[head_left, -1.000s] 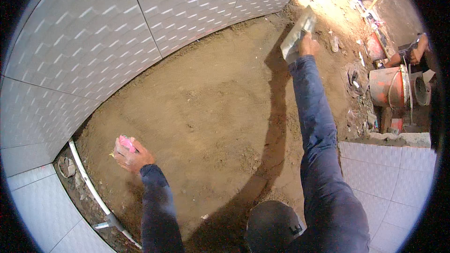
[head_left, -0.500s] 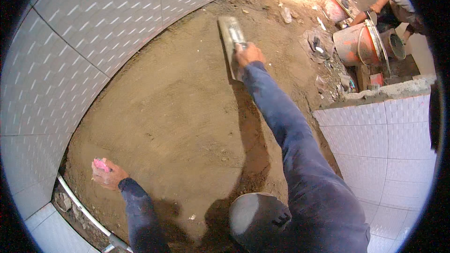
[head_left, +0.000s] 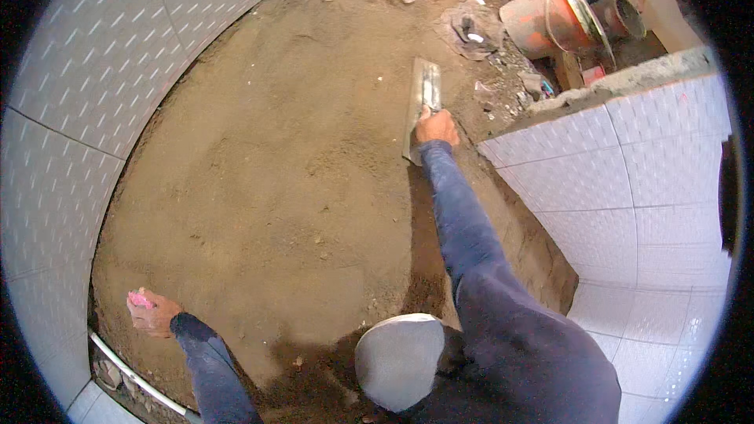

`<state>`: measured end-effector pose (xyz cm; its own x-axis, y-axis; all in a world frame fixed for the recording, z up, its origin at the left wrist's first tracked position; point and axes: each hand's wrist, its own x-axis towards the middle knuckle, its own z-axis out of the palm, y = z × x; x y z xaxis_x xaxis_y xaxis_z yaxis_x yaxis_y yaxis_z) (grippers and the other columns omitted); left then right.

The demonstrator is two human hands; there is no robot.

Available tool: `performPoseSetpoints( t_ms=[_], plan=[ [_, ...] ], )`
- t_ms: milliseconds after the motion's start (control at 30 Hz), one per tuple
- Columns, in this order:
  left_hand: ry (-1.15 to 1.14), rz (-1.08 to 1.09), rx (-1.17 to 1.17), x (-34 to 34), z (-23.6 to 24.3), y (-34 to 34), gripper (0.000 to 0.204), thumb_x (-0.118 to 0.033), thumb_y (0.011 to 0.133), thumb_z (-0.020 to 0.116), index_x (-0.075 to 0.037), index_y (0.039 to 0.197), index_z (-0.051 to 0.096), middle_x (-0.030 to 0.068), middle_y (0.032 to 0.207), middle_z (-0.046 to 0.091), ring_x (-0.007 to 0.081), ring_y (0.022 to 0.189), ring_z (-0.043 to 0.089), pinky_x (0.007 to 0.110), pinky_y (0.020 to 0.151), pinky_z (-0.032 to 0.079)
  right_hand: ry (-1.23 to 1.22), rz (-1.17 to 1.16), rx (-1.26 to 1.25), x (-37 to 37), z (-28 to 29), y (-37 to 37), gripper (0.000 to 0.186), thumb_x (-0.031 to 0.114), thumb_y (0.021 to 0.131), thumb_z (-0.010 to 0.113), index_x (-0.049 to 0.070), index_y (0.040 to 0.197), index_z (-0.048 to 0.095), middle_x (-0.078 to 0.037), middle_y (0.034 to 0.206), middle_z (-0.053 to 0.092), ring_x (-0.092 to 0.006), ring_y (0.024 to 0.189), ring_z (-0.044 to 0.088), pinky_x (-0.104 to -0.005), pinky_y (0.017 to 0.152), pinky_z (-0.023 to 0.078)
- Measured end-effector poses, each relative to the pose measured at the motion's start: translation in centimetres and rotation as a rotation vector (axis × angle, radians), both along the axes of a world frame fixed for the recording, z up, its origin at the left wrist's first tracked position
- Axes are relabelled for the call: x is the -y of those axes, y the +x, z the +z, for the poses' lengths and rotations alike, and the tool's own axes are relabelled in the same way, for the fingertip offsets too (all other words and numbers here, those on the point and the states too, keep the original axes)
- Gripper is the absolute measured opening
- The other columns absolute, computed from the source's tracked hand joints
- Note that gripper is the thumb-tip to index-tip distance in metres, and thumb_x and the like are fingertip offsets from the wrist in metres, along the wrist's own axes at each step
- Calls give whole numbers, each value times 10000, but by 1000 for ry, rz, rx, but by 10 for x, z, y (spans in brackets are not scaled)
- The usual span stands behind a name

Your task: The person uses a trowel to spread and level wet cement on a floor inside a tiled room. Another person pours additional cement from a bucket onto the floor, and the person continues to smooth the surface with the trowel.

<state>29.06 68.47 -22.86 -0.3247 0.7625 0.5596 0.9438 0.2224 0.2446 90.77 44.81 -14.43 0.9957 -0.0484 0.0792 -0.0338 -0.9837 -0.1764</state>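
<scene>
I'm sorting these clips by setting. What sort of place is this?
Most likely a room being built or renovated: the walls are tiled, but the rough floor looks like bare sand or mortar. The right hand holds a flat trowel, and a dirty orange bucket stands beyond.

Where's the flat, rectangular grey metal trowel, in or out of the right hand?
In: the right hand is curled in a fist on the trowel.

No legible text, no readable signs
</scene>
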Motion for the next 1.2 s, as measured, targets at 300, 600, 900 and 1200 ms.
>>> performPoseSetpoints(
  t_ms=[300,600,900,1200],
  plan=[
    [-30,67,-49,-2,-10,-21,495,-560,916,538,-205,1257,586,75,1161,604,297,1071,573,480,858,479,376,-232,63,72,12,-2,598,433,896,520,-119,1101,625,-343,1117,624,-455,1088,605,-493,952,451],
    [-45,104,-114,0,-7,-17,489,-551,923,532,-199,1258,585,77,1146,610,286,1082,568,462,892,465,284,19,-104,21,-8,7,587,477,876,546,-45,1123,649,-323,1109,636,-457,1093,609,-490,939,473],
    [2,13,-68,0,-8,-8,457,-517,924,545,-203,1253,589,87,1179,614,300,1085,569,489,884,462,158,247,-65,-6,18,47,601,522,908,536,-19,1152,630,-284,1123,648,-421,1084,623,-489,927,484],
    [0,117,-123,4,-2,-12,503,-544,896,559,-212,1274,581,78,1211,591,297,1117,565,496,900,447,123,937,-428,-59,-12,-185,568,531,858,596,10,1078,652,-269,981,674,-432,930,660,-498,824,521]
  ],
)
